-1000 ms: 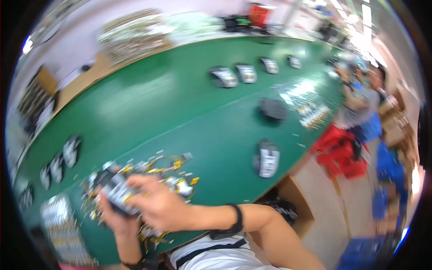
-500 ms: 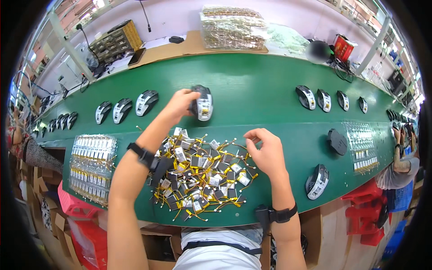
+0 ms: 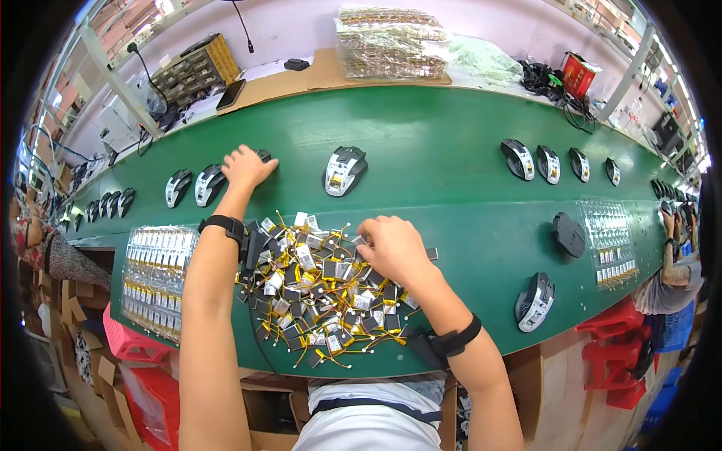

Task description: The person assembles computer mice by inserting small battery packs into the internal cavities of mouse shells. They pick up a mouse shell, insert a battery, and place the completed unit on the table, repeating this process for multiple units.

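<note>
My left hand [image 3: 248,165] reaches over a black and silver computer mouse [image 3: 264,155] at the end of the left row, fingers spread and thumb on its right. The hand covers most of that mouse. Another mouse [image 3: 345,171], with part of its shell off, stands by itself in the middle of the green table. At the upper right of a heap of small battery packs [image 3: 323,289] with thin wires, my right hand [image 3: 395,246] curls its thumb and fingers around a battery pack [image 3: 361,240], which is mostly hidden.
Two mice [image 3: 209,185] stand left of my left hand; several others [image 3: 548,164] line the right. Nearer are a dark round part [image 3: 568,234] and a lone mouse [image 3: 535,302]. Clear trays of batteries lie left [image 3: 156,282] and right [image 3: 608,240]. A co-worker [image 3: 677,274] sits far right.
My left hand has let go of the middle mouse and moved left to the one in the row. My right hand has moved left onto the battery heap, its fingers closing there.
</note>
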`<act>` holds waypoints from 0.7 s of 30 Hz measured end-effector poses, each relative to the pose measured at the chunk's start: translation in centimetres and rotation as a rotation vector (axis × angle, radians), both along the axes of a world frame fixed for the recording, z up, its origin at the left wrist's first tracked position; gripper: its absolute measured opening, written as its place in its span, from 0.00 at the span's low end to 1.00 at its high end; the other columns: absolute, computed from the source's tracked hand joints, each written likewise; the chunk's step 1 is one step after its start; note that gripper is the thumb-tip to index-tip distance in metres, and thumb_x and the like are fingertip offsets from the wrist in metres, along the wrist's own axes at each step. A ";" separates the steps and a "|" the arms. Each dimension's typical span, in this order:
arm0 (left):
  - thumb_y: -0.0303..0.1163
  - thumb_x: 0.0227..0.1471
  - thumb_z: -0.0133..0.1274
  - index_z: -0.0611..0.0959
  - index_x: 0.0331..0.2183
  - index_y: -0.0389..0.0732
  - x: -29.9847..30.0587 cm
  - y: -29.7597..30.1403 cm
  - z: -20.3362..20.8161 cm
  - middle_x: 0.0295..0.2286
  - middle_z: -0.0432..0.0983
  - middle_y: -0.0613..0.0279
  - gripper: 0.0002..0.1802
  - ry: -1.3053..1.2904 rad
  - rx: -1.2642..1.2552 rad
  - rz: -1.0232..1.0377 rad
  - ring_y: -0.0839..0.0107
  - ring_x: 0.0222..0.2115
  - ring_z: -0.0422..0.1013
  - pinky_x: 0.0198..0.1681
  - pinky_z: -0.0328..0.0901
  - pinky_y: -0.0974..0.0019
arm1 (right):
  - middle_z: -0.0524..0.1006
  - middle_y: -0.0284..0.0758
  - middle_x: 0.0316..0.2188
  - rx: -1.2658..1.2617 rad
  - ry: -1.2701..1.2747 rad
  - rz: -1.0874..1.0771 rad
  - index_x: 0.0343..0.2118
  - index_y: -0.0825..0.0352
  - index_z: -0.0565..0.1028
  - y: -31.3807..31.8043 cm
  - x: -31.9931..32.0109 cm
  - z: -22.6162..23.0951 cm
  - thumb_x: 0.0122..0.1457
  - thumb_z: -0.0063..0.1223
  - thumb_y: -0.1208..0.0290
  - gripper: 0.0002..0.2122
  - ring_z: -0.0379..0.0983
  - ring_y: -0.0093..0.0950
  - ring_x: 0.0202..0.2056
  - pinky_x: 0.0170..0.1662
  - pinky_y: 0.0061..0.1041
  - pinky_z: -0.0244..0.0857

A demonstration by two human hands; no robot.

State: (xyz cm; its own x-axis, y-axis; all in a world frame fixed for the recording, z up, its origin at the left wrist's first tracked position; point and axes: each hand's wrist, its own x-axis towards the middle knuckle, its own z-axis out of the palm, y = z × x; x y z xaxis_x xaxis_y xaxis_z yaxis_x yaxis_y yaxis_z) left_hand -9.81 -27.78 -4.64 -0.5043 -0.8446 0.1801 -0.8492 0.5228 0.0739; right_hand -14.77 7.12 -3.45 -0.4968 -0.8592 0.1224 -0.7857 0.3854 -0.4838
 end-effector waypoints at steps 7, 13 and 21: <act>0.58 0.37 0.65 0.65 0.49 0.25 1.1 0.7 1.2 0.41 0.75 0.35 0.51 0.158 0.104 -0.203 0.44 0.41 0.74 0.46 0.68 0.54 | 0.79 0.35 0.26 -0.348 -0.697 -0.135 0.33 0.70 0.73 5.0 -2.5 1.3 0.53 0.56 0.71 0.08 0.75 0.24 0.26 0.31 0.28 0.69; 0.57 0.51 0.56 0.76 0.42 0.38 3.8 6.8 6.0 0.26 0.74 0.63 0.30 1.016 1.159 -0.324 0.74 0.24 0.72 0.26 0.67 0.71 | 0.77 0.34 0.22 -0.146 -0.505 -0.190 0.44 0.68 0.73 9.7 -3.5 1.7 0.53 0.55 0.73 0.15 0.74 0.25 0.22 0.29 0.26 0.67; 0.51 0.59 0.43 0.68 0.52 0.30 12.4 20.2 7.7 0.33 0.71 0.55 0.33 1.415 1.815 -0.312 0.68 0.32 0.70 0.33 0.69 0.65 | 0.78 0.36 0.26 -0.115 -0.291 -0.129 0.39 0.66 0.77 11.1 -3.2 2.3 0.51 0.56 0.76 0.11 0.75 0.30 0.24 0.32 0.27 0.69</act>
State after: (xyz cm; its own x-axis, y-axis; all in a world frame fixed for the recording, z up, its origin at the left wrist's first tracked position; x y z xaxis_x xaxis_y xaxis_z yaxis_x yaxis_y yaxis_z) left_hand 2.61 -7.57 3.09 -0.8851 -0.4333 -0.1697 0.1974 -0.6799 0.7063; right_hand -18.00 18.22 -1.13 -0.6292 -0.7755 0.0522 -0.5567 0.4027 -0.7266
